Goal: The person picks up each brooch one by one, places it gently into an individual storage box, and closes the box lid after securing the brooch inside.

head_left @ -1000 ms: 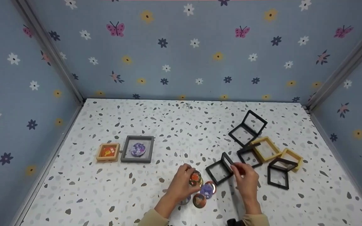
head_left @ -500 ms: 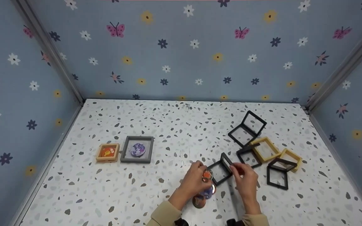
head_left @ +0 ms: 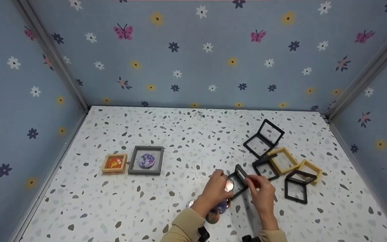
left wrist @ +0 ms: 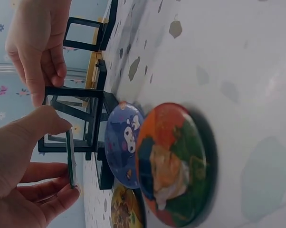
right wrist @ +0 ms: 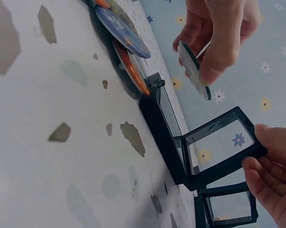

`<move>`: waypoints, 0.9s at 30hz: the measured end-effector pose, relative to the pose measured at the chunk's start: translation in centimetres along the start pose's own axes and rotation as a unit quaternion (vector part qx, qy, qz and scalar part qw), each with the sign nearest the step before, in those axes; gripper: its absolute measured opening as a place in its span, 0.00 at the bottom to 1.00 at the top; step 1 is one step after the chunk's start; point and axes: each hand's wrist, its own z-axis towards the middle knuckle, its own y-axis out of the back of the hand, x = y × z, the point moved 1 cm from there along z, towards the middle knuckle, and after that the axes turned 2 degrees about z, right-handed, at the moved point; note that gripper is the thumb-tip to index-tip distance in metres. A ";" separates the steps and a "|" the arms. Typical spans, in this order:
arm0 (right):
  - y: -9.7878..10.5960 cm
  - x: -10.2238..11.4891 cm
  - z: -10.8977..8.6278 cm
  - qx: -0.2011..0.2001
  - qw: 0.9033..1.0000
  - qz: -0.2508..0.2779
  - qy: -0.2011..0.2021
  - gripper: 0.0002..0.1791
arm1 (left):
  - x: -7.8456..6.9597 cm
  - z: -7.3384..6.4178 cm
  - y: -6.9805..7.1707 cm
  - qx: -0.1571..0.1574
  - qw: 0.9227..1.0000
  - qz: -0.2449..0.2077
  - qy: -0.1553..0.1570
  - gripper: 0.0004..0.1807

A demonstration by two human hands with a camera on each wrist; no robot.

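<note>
My left hand (head_left: 215, 189) pinches a round badge (head_left: 229, 185) by its edge, tilted above an opened black hinged display frame (head_left: 239, 194). In the left wrist view the held badge (left wrist: 71, 156) is edge-on. My right hand (head_left: 262, 194) pinches the frame's raised lid (right wrist: 219, 142) at its edge, holding it upright; the other half lies on the table. Below my left hand lie several loose badges, partly overlapping: a blue-purple one (left wrist: 123, 145), one with an orange and green picture (left wrist: 174, 166), and others partly hidden by my forearm.
At the left stand a grey frame (head_left: 161, 164) with a purple badge (head_left: 147, 160) and a small yellow frame (head_left: 104, 168) with an orange badge. Beyond my right hand are more opened black frames (head_left: 260, 154) and yellow frames (head_left: 293, 158). Patterned walls enclose the table (head_left: 180, 134).
My left hand has moved right with the badge, from the loose pile to over the opened black frame, and the badge has turned. My right hand keeps holding the lid.
</note>
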 end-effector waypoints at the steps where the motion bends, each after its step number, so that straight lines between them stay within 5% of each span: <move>1: 0.1 0.6 0.2 0.000 1.000 -0.009 -0.002 0.06 | 0.0 0.1 -0.1 0.003 1.000 0.002 0.003 0.19; 6: 0.3 1.4 0.3 0.008 0.999 -0.036 -0.018 0.06 | -0.1 0.7 -0.8 0.025 0.999 -0.014 0.031 0.19; 15: 0.4 1.7 0.5 0.020 0.999 -0.034 -0.035 0.06 | -0.5 1.7 -1.7 0.048 0.998 0.007 0.031 0.10; 27: 0.4 1.6 0.4 0.017 0.999 -0.034 -0.036 0.06 | -1.1 2.3 -2.4 0.081 0.995 0.015 0.049 0.15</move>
